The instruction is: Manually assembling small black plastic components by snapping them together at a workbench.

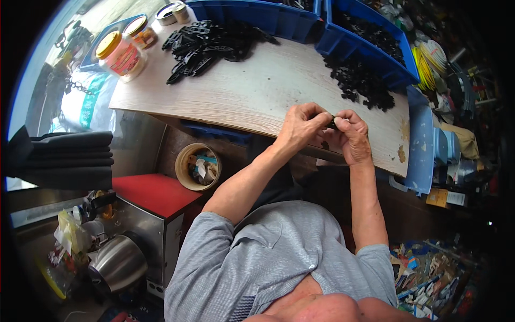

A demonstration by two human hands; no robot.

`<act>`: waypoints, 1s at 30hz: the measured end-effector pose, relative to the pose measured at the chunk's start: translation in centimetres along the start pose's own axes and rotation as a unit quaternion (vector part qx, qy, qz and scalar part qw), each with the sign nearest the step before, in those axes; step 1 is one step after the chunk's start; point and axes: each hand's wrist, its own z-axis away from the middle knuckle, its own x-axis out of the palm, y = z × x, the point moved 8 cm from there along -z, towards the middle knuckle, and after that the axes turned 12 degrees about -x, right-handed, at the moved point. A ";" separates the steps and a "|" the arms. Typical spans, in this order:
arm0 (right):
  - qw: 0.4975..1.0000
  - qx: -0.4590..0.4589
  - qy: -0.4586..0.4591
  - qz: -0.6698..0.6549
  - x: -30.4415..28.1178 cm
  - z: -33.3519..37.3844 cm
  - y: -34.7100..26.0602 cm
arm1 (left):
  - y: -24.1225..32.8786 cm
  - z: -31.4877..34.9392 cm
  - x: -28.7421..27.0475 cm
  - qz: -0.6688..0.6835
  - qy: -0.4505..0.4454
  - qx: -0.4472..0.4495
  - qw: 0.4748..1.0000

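Observation:
Both hands meet over the near edge of a pale wood-grain table (252,86), right of its middle. My left hand (303,124) is closed, thumb and forefinger pinched at a small black piece (332,123). From the other side my right hand (353,134) pinches the same piece, its fingers curled. Most of the piece is hidden by the fingertips, so its kind does not show. Beyond my hands to the right lies a heap of small black parts (365,83). A pile of longer black plastic parts (206,48) lies at the far left of the tabletop.
Blue bins (370,37) with black parts line the table's back. Jars (119,55) with yellow and gold lids stand at the left end. Below are a waste bucket (179,166), a red-topped cabinet (153,192) and a steel kettle (120,263). Clutter fills the right side.

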 end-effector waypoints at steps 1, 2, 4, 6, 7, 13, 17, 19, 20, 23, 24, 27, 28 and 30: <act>1.000 0.003 0.009 0.007 0.0 0.0 -0.2 | 0.0 0.0 0.0 -0.001 0.005 0.001 1.000; 0.998 -0.006 0.008 0.057 -0.7 -0.3 -0.2 | 0.1 0.1 -0.2 0.014 0.013 0.006 1.000; 0.995 0.016 0.012 0.101 -0.5 -0.1 -0.2 | -0.1 0.1 -0.6 0.043 0.025 0.010 0.999; 0.985 0.045 0.007 0.167 0.3 -0.1 -0.2 | -0.3 0.1 -1.1 0.044 0.031 0.014 0.998; 0.985 0.045 0.004 0.166 0.3 -0.2 -0.1 | -0.3 0.0 -1.1 0.045 0.029 0.017 0.998; 0.983 -0.033 -0.002 0.178 0.3 0.2 -0.1 | 0.0 0.4 -0.4 0.035 -0.020 0.035 0.999; 0.986 -0.027 -0.007 0.165 -0.5 0.4 -0.2 | -0.1 0.2 -0.4 -0.015 -0.042 0.079 0.996; 0.986 -0.027 -0.020 0.165 -0.8 0.6 -0.1 | 4.4 3.0 -3.9 -0.292 0.209 0.296 0.885; 0.992 -0.044 0.011 0.118 -0.9 0.6 0.0 | 6.6 3.7 -6.3 -0.356 0.298 0.383 0.799; 0.993 -0.067 0.061 0.072 -3.1 1.1 -1.5 | 12.1 3.7 -11.4 -0.546 0.467 0.430 0.547; 0.989 -0.075 0.099 0.084 -4.5 1.3 -1.8 | 12.6 2.7 -13.1 -0.585 0.488 0.402 0.507; 0.974 -0.083 0.196 0.074 -9.1 1.6 -3.3 | 13.2 0.7 -17.9 -0.658 0.486 0.383 0.428; 0.965 -0.093 0.237 0.061 -10.8 1.8 -4.0 | 13.4 0.5 -18.7 -0.660 0.478 0.378 0.438; 0.931 -0.103 0.350 0.024 -14.6 3.0 -5.7 | 13.5 0.3 -18.2 -0.665 0.468 0.373 0.446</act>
